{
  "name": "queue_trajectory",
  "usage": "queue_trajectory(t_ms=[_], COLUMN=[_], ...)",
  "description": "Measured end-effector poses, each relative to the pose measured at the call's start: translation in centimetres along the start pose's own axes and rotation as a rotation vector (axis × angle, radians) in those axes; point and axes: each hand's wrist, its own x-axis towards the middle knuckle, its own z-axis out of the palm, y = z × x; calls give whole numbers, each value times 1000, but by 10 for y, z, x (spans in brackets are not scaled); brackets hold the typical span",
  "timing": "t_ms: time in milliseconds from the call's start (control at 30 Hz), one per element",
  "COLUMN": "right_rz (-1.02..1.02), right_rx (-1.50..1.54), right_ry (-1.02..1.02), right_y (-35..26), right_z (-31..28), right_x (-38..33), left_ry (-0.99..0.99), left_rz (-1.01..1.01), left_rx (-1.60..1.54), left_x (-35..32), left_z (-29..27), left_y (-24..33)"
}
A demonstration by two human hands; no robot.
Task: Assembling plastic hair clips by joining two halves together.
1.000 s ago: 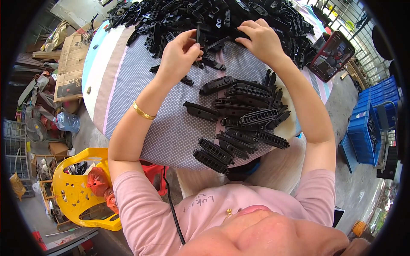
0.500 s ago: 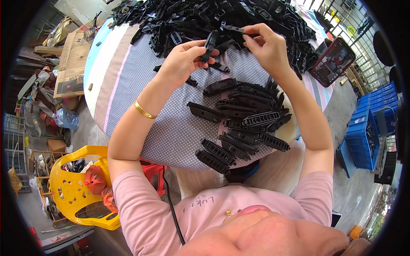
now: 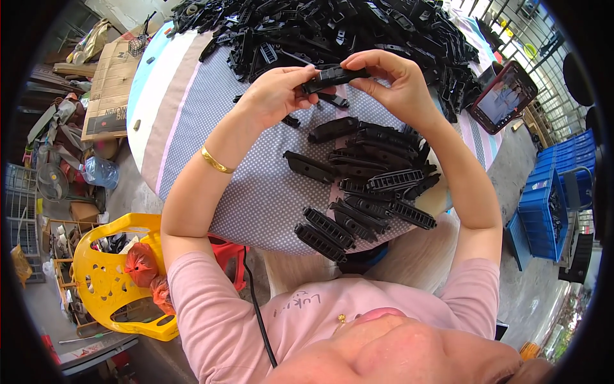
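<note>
Above the far middle of the table, both hands grip one long black plastic toy train car (image 3: pixel 336 76). My left hand (image 3: pixel 275 94) pinches its left end between thumb and fingers. On the other end, my right hand (image 3: pixel 401 84) has its thumb below and its forefinger on top. Beneath and nearer me lies a group of similar black train cars (image 3: pixel 369 152), some showing ladder-like undersides. A big heap of loose black plastic parts (image 3: pixel 300 32) covers the far side of the table.
The round table wears a dotted, striped cloth (image 3: pixel 236 192). A phone (image 3: pixel 503 99) is propped at its right edge. Blue crates (image 3: pixel 537 211) stand on the floor to the right. To the left are a yellow plastic chair (image 3: pixel 109 275) with red bags and a cardboard box (image 3: pixel 110 96).
My right hand has come left and down with the separate piece it held, meeting the part in my left hand. That part has turned from upright to nearly level.
</note>
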Motion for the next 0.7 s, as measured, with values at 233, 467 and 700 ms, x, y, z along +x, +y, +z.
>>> queue_trajectory(t_ms=[233,467,700], right_rz=[-318,-234,-25], right_rx=[-337,-401,-541], right_ry=[-93,-61,-208], right_y=[-7,0,-9], right_z=[4,-1,-5], right_x=[-1,-1,-4], left_ry=[-4,81,159], left_rz=[43,426,768], left_rx=[47,641,1031], left_x=[-8,-13,-15], left_z=[14,22,32], left_y=[4,6,4])
